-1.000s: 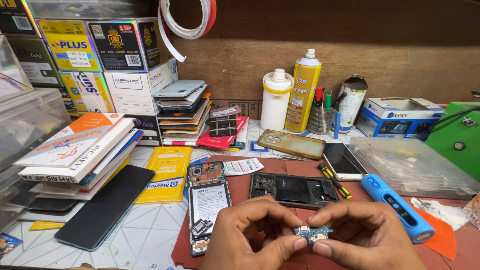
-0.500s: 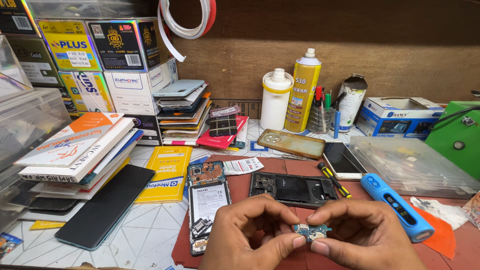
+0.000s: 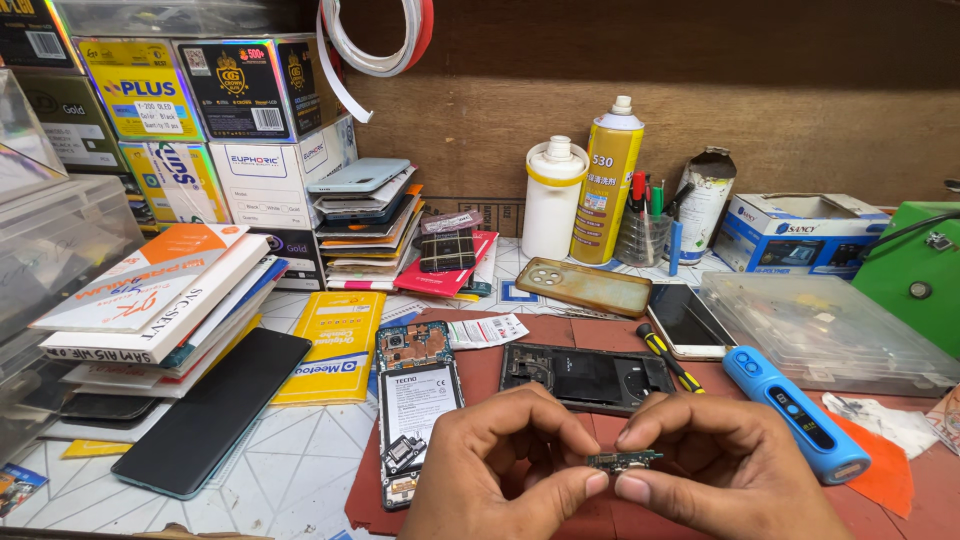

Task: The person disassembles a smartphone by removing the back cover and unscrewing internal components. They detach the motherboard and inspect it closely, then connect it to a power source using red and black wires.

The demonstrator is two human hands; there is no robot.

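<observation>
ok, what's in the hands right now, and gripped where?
A small circuit board, pinched at its two ends: left hand fingers on the left end, right hand fingers on the right.

Brown wooden back wall (image 3: 780, 90), white tiled worktop (image 3: 290, 470), even bright light

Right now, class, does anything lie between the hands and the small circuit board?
Nothing visible does. The left hand and right hand already pinch the small circuit board by its ends, raised over the red mat.
</observation>
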